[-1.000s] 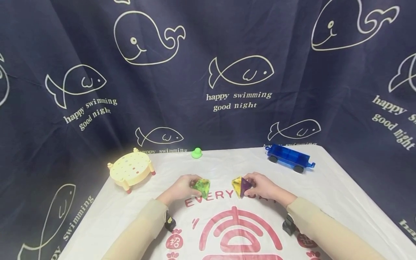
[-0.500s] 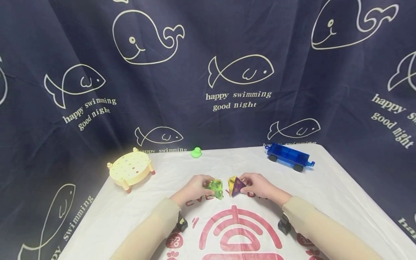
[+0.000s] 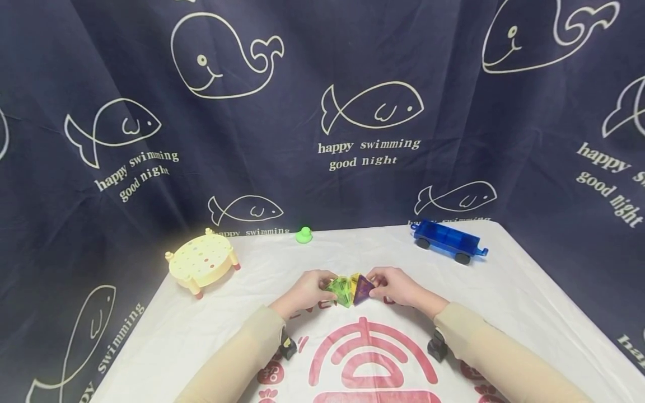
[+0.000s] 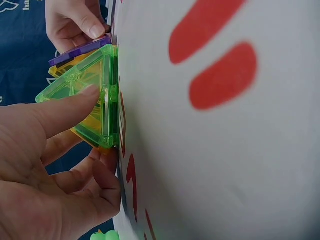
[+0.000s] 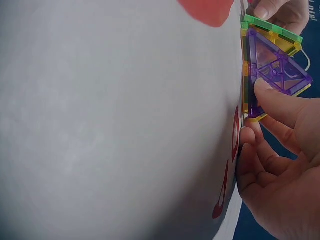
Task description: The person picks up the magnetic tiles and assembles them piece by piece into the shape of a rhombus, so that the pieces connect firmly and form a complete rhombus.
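Observation:
In the head view my left hand (image 3: 311,292) and right hand (image 3: 400,288) meet over the middle of the white table. Between the left thumb and fingers sits a translucent green magnetic-tile pyramid (image 3: 342,292), which also shows yellow. My right hand pinches a purple and yellow magnetic-tile pyramid (image 3: 364,291). In the head view the two pieces appear side by side and touching. The left wrist view shows my thumb flat on the green triangular tile (image 4: 111,110). From the right wrist, my thumb presses the purple triangular tile (image 5: 277,70); its lower edge is close to the tablecloth.
A blue toy wagon (image 3: 447,240) with black wheels stands at the back right. Near the back edge is a small green duck (image 3: 304,235). At the left lies a round cream toy table (image 3: 201,261) with short legs. A dark whale-print curtain (image 3: 302,129) hangs behind.
Both hands have come inward, the left moving right and the right moving slightly left. The gap between the green and the purple-yellow pyramids has closed.

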Demonstrator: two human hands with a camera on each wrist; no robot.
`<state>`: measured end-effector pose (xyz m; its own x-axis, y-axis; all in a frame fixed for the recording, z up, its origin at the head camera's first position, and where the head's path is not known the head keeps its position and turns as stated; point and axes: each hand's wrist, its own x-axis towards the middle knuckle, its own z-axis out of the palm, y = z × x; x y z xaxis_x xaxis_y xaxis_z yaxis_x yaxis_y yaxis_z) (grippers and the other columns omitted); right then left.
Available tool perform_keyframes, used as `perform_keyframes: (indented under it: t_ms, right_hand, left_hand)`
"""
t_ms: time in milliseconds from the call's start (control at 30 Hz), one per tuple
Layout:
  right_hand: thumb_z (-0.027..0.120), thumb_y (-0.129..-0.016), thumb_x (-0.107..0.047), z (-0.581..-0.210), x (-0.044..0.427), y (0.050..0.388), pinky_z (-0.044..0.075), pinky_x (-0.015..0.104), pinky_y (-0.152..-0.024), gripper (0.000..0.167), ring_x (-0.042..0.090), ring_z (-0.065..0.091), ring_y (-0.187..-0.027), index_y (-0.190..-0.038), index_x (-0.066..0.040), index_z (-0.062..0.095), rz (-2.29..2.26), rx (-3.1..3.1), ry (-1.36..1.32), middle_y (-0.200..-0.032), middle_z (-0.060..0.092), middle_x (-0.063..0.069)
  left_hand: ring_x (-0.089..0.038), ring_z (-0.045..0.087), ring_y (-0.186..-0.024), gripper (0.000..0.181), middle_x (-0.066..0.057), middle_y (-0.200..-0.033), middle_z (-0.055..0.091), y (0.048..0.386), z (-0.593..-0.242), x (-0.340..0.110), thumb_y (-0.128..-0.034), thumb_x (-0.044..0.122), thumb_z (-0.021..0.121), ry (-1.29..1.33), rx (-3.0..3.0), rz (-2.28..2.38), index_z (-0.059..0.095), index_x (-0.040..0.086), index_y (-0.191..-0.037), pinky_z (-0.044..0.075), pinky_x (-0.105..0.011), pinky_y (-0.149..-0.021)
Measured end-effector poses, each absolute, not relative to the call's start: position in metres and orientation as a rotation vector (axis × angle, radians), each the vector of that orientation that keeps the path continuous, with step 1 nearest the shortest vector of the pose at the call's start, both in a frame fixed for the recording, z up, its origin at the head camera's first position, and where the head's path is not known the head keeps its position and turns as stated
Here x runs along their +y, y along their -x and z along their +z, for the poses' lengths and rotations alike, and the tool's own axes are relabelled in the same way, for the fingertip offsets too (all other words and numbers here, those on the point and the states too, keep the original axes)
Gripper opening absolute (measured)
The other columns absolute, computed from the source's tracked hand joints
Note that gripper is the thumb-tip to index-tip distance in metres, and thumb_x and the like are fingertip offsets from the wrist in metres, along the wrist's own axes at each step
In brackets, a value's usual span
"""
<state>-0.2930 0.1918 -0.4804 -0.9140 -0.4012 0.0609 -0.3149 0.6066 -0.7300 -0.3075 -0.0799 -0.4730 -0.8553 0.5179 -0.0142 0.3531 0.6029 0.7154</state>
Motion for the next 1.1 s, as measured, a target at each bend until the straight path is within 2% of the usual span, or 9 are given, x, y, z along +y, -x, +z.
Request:
perform_keyframes:
  t_ms: [133,367,567,733,867,967,1100]
  right_hand:
    - [0.079,-0.088,-0.005,-0.478,0.191,0.292,0.046,0.026,-0.044,0.025,0.011,0.053,-0.055,-0.111,-0.003,0.069,-1.204,2.726,0.604,-0.082,0.061,-0.001]
    - [0.083,-0.085,-0.010,-0.473,0.189,0.293,0.051,0.031,-0.070,0.021,0.012,0.062,-0.078,-0.104,-0.006,0.073,-1.198,2.813,0.653,-0.086,0.065,-0.002]
    - [0.083,-0.085,-0.010,-0.468,0.187,0.292,0.052,0.030,-0.068,0.019,0.014,0.065,-0.079,-0.102,-0.008,0.074,-1.234,2.785,0.634,-0.086,0.064,-0.002]
    - [0.082,-0.086,-0.011,-0.467,0.187,0.293,0.054,0.033,-0.072,0.018,0.015,0.066,-0.082,-0.102,-0.007,0.074,-1.215,2.788,0.648,-0.088,0.068,-0.001]
    - [0.082,-0.086,-0.011,-0.466,0.189,0.296,0.055,0.037,-0.076,0.018,0.015,0.065,-0.082,-0.103,-0.008,0.075,-1.191,2.807,0.666,-0.090,0.072,0.000]
    - [0.081,-0.087,-0.010,-0.465,0.190,0.299,0.055,0.038,-0.077,0.018,0.014,0.065,-0.083,-0.103,-0.007,0.075,-1.180,2.813,0.670,-0.093,0.073,0.002]
    - [0.080,-0.087,-0.007,-0.462,0.190,0.303,0.056,0.041,-0.081,0.017,0.016,0.067,-0.086,-0.104,-0.005,0.075,-1.180,2.811,0.667,-0.094,0.075,0.003]
  left_hand:
    - [-0.011,0.052,-0.045,0.046,-0.009,-0.102,0.069,0.307,-0.472,-0.080,-0.0868,0.014,0.081,-0.711,2.595,1.118,0.068,0.008,-0.130,0.047,-0.030,-0.033]
    - [-0.009,0.048,-0.042,0.043,-0.006,-0.096,0.060,0.307,-0.468,-0.079,-0.0888,0.018,0.080,-0.711,2.611,1.110,0.069,0.008,-0.129,0.047,-0.030,-0.033]
    - [-0.010,0.046,-0.039,0.044,-0.005,-0.095,0.056,0.307,-0.465,-0.077,-0.0898,0.021,0.079,-0.664,2.600,1.104,0.069,0.009,-0.130,0.048,-0.032,-0.033]
    - [-0.012,0.048,-0.041,0.043,-0.006,-0.097,0.057,0.308,-0.465,-0.077,-0.0894,0.020,0.080,-0.653,2.597,1.103,0.069,0.009,-0.130,0.050,-0.035,-0.034]
    - [-0.014,0.062,-0.069,0.043,-0.006,-0.103,0.065,0.311,-0.466,-0.074,-0.0867,0.022,0.082,-0.711,2.664,1.049,0.071,0.009,-0.126,0.059,-0.034,-0.060]
    - [-0.018,0.066,-0.093,0.041,-0.006,-0.106,0.070,0.313,-0.467,-0.072,-0.0857,0.021,0.083,-0.759,2.704,1.018,0.071,0.008,-0.122,0.057,-0.034,-0.083]
    - [-0.021,0.067,-0.095,0.038,-0.003,-0.101,0.070,0.314,-0.468,-0.069,-0.0859,0.020,0.083,-0.758,2.709,1.015,0.071,0.008,-0.120,0.056,-0.039,-0.087]
